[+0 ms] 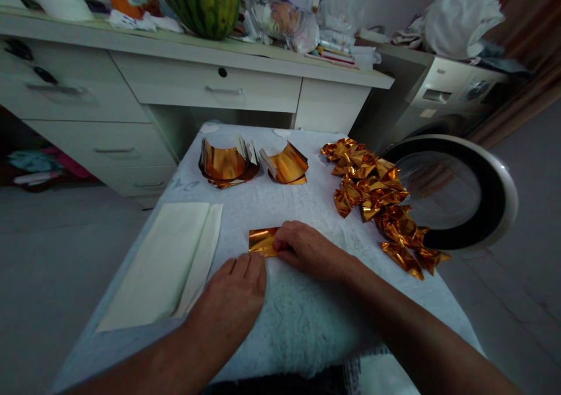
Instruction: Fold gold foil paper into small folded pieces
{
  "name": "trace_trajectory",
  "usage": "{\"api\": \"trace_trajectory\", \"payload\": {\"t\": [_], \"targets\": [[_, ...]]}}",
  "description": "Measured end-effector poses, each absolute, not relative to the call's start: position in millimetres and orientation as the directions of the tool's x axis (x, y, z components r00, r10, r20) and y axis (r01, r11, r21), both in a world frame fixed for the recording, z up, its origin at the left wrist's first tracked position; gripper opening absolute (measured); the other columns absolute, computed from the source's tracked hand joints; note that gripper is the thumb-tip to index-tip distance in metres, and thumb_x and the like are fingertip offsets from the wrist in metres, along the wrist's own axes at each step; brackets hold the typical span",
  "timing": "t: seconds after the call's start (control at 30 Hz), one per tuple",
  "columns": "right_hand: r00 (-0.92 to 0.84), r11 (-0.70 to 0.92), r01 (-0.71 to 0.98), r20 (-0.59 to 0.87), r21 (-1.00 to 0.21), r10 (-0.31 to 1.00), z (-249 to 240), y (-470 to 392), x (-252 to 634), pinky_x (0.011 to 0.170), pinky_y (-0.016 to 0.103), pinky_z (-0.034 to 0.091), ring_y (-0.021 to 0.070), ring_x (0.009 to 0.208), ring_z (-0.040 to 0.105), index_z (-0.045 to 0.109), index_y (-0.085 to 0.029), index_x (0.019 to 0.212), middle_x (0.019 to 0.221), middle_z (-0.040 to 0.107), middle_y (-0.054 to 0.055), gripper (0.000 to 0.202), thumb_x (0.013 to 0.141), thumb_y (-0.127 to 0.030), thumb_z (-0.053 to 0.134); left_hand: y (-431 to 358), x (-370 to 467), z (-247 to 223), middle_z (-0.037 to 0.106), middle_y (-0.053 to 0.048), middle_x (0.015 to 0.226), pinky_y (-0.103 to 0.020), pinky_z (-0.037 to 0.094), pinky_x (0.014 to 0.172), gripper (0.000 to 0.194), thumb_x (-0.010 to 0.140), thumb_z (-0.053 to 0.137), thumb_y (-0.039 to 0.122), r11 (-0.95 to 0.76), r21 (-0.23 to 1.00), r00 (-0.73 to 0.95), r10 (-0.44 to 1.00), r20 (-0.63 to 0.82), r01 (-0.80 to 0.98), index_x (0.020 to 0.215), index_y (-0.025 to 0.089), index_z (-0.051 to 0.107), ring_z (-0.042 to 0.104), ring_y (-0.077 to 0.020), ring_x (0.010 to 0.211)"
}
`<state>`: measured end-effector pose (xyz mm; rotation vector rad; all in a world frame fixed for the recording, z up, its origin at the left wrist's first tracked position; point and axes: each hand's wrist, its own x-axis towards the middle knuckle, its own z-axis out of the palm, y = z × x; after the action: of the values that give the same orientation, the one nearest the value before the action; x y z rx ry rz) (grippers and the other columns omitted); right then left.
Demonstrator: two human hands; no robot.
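A small sheet of shiny gold foil paper (262, 240) lies on the cloth-covered table in front of me. My left hand (242, 281) is closed at its near edge, the fingertips hidden behind the knuckles. On its right end, my right hand (309, 249) pinches the foil with curled fingers. Farther back stand two stacks of curled gold foil sheets, a larger left stack (225, 162) and a smaller right stack (287, 164). A heap of folded gold foil pieces (370, 179) spreads along the table's right side. White paper sheets (158, 260) lie left of my left hand.
A white desk with drawers (210, 85) stands beyond the table (307, 319), bearing a cut watermelon (199, 3), plastic bags and papers. At right is a washing machine (432, 100), its round door (495, 199) swung open beside the table edge.
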<state>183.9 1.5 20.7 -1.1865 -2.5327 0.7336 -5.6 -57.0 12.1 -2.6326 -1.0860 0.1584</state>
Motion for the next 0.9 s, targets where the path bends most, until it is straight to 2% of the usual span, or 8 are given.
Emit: {"api": "trace_trajectory", "payload": {"t": [0.2,0.3,0.37,0.43,0.5,0.63,0.73,0.9], "targets": [[-0.636,0.54,0.619,0.04,-0.57,0.771,17,2,188,0.078,0.027,0.043,0.0143,0.081,0.054,0.058,-0.018,0.083,0.087,0.061,0.002,0.008,0.085,-0.011,0.057,-53,-15,29,0.07,-0.011,0.082,-0.044,0.057,0.073,0.039,0.076,0.041,-0.009,-0.613,-0.176,0.603,0.79,-0.11,0.77,0.088,0.011,0.073,0.067,-0.0269,0.076],[-0.644,0.558,0.59,0.077,-0.584,0.762,14,0,190,0.079,0.027,0.043,0.0144,0.082,0.054,0.057,-0.019,0.083,0.086,0.06,0.001,0.008,0.085,-0.011,0.056,-42,-20,41,0.067,-0.01,0.079,-0.049,0.054,0.075,0.028,0.083,0.046,0.001,-0.601,-0.104,0.589,0.799,-0.121,0.793,0.08,0.015,0.071,0.066,-0.0295,0.077],[-0.642,0.571,0.569,0.115,-0.593,0.758,13,-1,192,0.079,0.028,0.044,0.0145,0.082,0.054,0.056,-0.019,0.084,0.085,0.059,0.001,0.008,0.086,-0.011,0.056,-32,-23,44,0.067,-0.013,0.098,-0.05,0.052,0.083,0.02,0.087,0.056,0.02,-0.547,-0.01,0.547,0.836,0.049,0.837,0.101,0.014,0.069,0.063,-0.0319,0.092],[-0.638,0.575,0.552,0.139,-0.604,0.758,11,-3,194,0.08,0.028,0.044,0.0146,0.082,0.054,0.056,-0.019,0.086,0.086,0.059,0.001,0.008,0.085,-0.011,0.056,-22,-22,42,0.062,-0.015,0.119,-0.05,0.048,0.094,0.046,0.082,0.064,0.027,-0.536,0.083,0.513,0.835,0.2,0.84,0.125,0.012,0.057,0.056,-0.0331,0.11],[-0.628,0.564,0.542,0.145,-0.624,0.764,11,-4,195,0.079,0.028,0.044,0.0145,0.082,0.054,0.055,-0.02,0.088,0.088,0.059,0.001,0.009,0.085,-0.011,0.057,-13,-20,33,0.058,-0.015,0.127,-0.048,0.046,0.097,0.063,0.079,0.066,0.028,-0.549,0.173,0.504,0.828,0.243,0.818,0.136,0.012,0.045,0.052,-0.0325,0.116],[-0.552,0.509,0.543,0.174,-0.667,0.816,12,-5,197,0.075,0.027,0.044,0.0151,0.082,0.054,0.052,-0.02,0.088,0.089,0.058,0.001,0.011,0.083,-0.016,0.061,-5,-15,12,0.061,-0.014,0.121,-0.048,0.045,0.098,0.067,0.078,0.068,0.025,-0.53,0.308,0.498,0.848,0.182,0.79,0.139,0.013,0.042,0.054,-0.0304,0.112],[-0.44,0.498,0.565,0.27,-0.658,0.856,14,-4,200,0.078,0.031,0.044,0.0177,0.086,0.052,0.051,-0.02,0.091,0.09,0.055,0.002,0.018,0.081,-0.024,0.065,-5,-14,4,0.061,-0.013,0.12,-0.047,0.044,0.097,0.066,0.078,0.068,0.024,-0.499,0.372,0.469,0.866,0.173,0.783,0.138,0.015,0.043,0.055,-0.0295,0.111],[-0.334,0.457,0.641,0.312,-0.617,0.89,16,-2,206,0.091,0.04,0.041,0.0253,0.105,0.046,0.045,-0.018,0.117,0.115,0.05,0.01,0.056,0.071,-0.029,0.075,-7,-15,4,0.063,-0.01,0.115,-0.045,0.047,0.093,0.058,0.079,0.066,0.019,-0.471,0.448,0.435,0.881,0.188,0.76,0.134,0.02,0.048,0.058,-0.0272,0.106]]}}
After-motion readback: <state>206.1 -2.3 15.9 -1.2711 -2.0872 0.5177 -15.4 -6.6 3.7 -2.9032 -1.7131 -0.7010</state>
